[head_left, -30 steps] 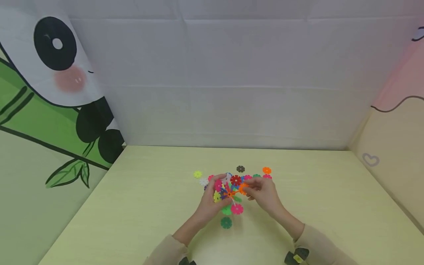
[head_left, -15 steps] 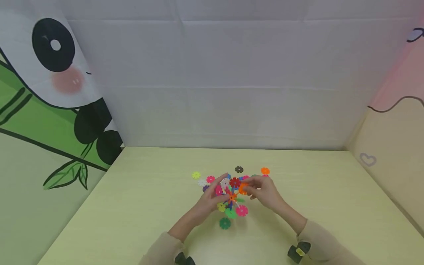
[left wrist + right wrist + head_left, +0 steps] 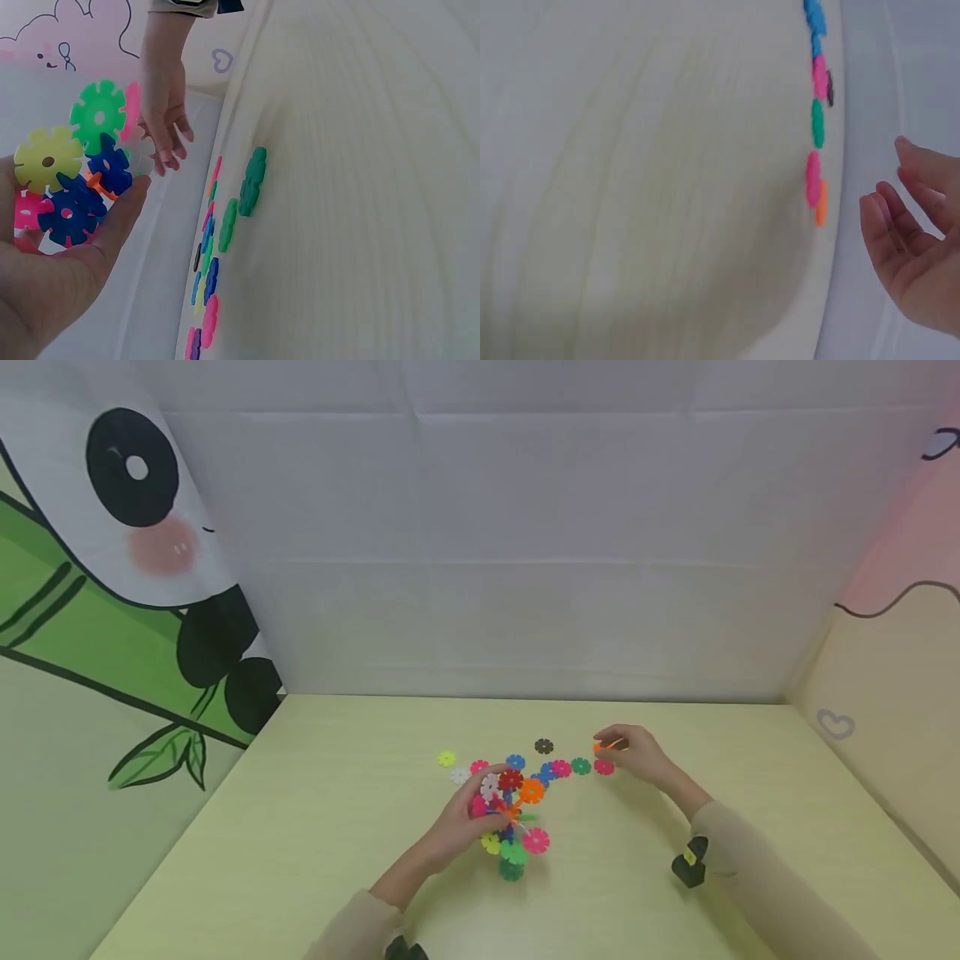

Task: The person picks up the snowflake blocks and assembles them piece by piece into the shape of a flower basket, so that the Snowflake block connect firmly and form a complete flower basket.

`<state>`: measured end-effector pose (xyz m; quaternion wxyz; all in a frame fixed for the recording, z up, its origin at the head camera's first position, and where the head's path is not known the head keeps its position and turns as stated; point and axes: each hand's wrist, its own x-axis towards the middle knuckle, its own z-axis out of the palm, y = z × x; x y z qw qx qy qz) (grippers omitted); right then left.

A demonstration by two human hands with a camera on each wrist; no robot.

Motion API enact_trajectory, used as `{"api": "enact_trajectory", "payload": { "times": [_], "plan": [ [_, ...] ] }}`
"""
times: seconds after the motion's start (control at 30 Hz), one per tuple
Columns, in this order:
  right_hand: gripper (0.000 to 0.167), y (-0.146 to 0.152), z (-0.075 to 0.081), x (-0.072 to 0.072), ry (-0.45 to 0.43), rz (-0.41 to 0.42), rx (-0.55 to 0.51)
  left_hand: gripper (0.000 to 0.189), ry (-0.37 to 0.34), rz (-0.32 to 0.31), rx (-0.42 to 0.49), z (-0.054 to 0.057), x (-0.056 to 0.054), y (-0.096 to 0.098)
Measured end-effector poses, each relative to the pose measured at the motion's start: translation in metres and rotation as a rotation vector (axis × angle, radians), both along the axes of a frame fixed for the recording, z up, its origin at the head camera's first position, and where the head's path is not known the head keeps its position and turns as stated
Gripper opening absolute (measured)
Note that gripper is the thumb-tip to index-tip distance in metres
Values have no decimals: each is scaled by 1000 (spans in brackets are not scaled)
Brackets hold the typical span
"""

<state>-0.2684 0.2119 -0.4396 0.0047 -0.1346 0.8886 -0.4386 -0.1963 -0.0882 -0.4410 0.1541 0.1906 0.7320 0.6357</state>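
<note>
Multicoloured cluster of joined, notched plastic discs (image 3: 512,811) is held above the pale, smooth tabletop (image 3: 300,827) by the left hand (image 3: 467,817), its thumb and fingers curled around one side. Orange, red, white, yellow, green, pink and dark blue discs show in it. The right hand (image 3: 639,753) hovers at the far right of the loose pieces, thumb and fingers bent and parted, gripping nothing. Below it, an orange notched disc (image 3: 821,204) lies just beside a deep pink notched disc (image 3: 813,180), near a green notched disc (image 3: 817,124). A dark brown notched disc (image 3: 543,746) lies farther back; a yellow notched disc (image 3: 447,759) lies farthest left.
</note>
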Motion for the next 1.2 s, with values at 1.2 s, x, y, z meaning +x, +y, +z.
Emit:
{"api": "enact_trajectory", "payload": {
  "times": [1.2],
  "plan": [
    [30, -37, 25, 55, -180, 25, -353, 61, -92, 24, 109, 3, -6, 9]
  ]
}}
